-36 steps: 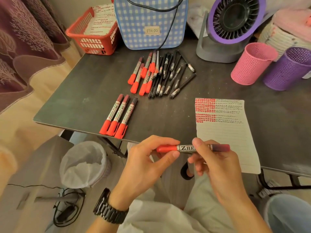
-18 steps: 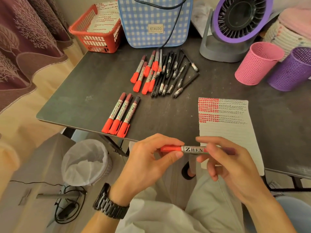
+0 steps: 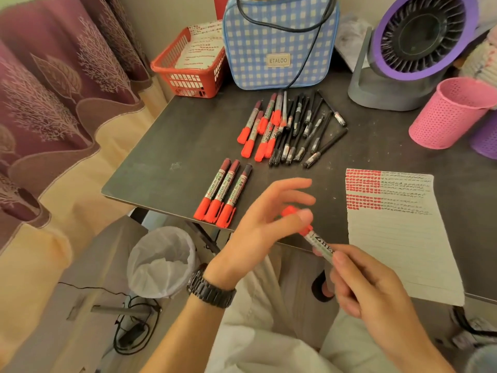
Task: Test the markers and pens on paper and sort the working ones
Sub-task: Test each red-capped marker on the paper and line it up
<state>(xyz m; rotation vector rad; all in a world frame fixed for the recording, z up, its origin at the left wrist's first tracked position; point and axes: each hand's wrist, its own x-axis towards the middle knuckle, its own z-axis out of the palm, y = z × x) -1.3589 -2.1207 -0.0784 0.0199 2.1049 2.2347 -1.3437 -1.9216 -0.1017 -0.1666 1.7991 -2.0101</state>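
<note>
From the head camera we see both hands meeting on one marker just in front of the body, at the near edge of the table. The right hand grips the barrel, fingers curled round it, with the printed label showing just above its thumb. The marker slants up and away from that hand to its red cap, which reaches the left hand. There the thumb lies across the cap while the other fingers fan out loosely above it. The blur keeps us from telling whether the left hand pinches the cap or only touches it. A dark watch sits on the left wrist.

Just left of the left hand's fingers three red markers lie side by side, caps toward us. Farther beyond the left hand is a pile of red markers and black pens. Just past the right hand, on its outer side, lies the paper, its top rows filled with red and black test marks. Well beyond the right hand stand a pink cup and a purple cup, with a fan behind them. Far past the left hand are a checked bag and a red basket. Below the left wrist, on the floor, stands a bin.
</note>
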